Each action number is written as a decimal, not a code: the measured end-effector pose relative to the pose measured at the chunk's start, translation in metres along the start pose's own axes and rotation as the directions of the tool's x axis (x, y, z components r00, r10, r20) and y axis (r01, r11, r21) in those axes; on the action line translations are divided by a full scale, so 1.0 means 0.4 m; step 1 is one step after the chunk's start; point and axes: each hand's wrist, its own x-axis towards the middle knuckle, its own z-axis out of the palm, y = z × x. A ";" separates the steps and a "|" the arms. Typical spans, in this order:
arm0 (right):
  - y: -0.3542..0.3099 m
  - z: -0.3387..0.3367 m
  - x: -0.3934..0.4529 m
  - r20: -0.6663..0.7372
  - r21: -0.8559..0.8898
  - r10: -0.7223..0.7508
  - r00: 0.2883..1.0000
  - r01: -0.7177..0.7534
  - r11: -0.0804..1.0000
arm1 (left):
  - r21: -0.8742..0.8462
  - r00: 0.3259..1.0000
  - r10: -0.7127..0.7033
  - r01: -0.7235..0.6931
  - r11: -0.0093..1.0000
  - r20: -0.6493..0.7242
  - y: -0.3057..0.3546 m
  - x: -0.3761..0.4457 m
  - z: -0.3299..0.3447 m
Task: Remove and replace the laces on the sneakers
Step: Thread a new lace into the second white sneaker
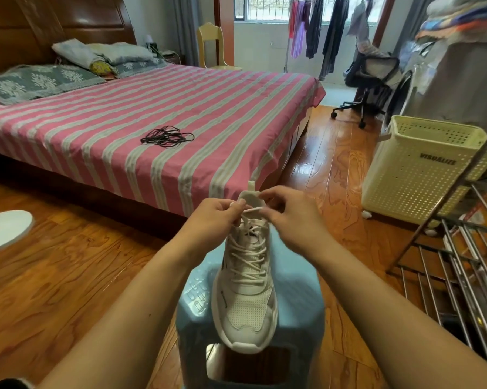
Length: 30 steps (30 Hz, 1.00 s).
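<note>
- Left hand (pixel 218 213) and right hand (pixel 288 213) each pinch the white lace (pixel 253 210) atop the sneaker (pixel 246 279).
- Sneaker rests on a blue stool (pixel 298 304); black laces (pixel 166 137) lie on the far striped bed (pixel 124 136).

A home bedroom: a bed (pixel 152 116) with a pink striped sheet, pillows (pixel 102 56) and a wooden headboard (pixel 54 21), clothes (pixel 318 26) hanging to dry by the window (pixel 267 8), a laundry basket (pixel 422 167) on a wood floor (pixel 54 262).
</note>
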 end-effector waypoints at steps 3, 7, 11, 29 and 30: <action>0.005 -0.061 0.005 0.172 0.134 0.055 0.984 -0.079 0.988 | -0.003 1.000 0.023 -0.023 1.000 0.002 0.002 -0.002 -0.010; 0.004 -0.029 -0.005 0.237 0.103 0.027 0.971 -0.053 0.993 | 0.065 0.991 0.023 -0.032 0.997 0.135 0.021 -0.017 -0.031; 0.011 0.036 0.004 0.275 0.101 -0.051 0.960 0.024 0.995 | 0.226 0.992 0.119 -0.125 0.966 0.042 0.026 -0.025 -0.018; 0.009 0.031 0.025 0.222 0.016 -0.061 0.973 0.059 0.998 | 0.656 0.891 0.450 -0.307 0.689 -0.055 -0.037 -0.033 -0.031; 0.010 0.025 0.027 0.211 -0.054 -0.085 0.974 0.098 0.994 | 0.635 0.923 0.381 -0.266 0.725 -0.048 -0.042 -0.032 -0.042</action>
